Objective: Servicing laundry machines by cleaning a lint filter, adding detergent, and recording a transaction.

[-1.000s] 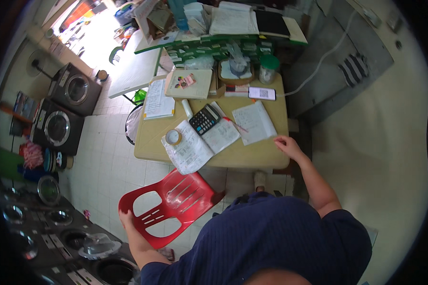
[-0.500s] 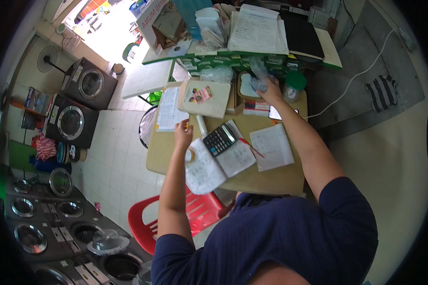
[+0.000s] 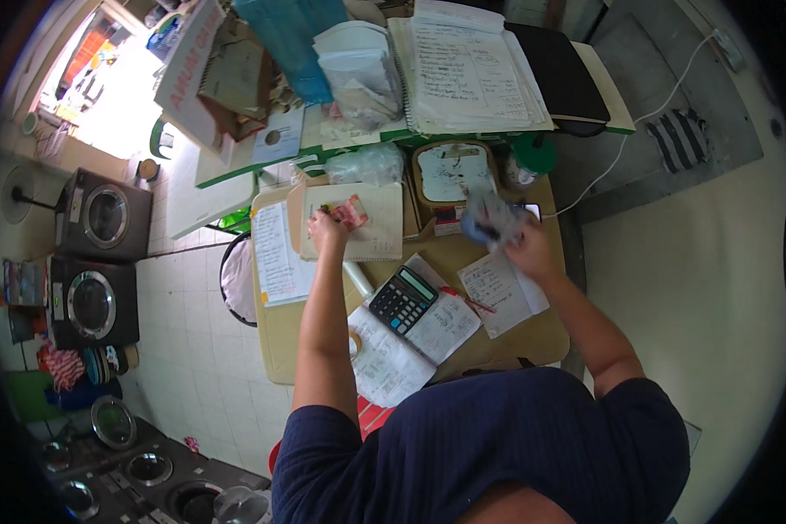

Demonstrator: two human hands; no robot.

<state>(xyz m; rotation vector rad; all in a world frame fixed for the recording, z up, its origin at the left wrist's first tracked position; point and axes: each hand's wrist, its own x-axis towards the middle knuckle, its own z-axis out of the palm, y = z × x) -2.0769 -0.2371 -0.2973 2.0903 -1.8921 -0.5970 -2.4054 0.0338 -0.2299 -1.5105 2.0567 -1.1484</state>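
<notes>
My left hand is over an open notebook, its fingers closed at the left end of a reddish banknote. Small yellow and dark bits show by the fingertips. My right hand grips a clear plastic bag above the table's right side; the bag is blurred and its contents are hard to make out. Just beyond the bag lies a shallow tray with a pale blue inside. Between my arms a black calculator rests on an open, written-on notebook, with a red pen beside it.
A green-lidded jar and a phone sit at the table's right. Papers and a black folder cover the raised green shelf behind. A white cable runs off right. Washing machines line the left, and a red chair is near me.
My left hand has moved forward onto the notebook and the banknote. My right hand has drawn the plastic bag back from the tray toward me. The view has shifted.
</notes>
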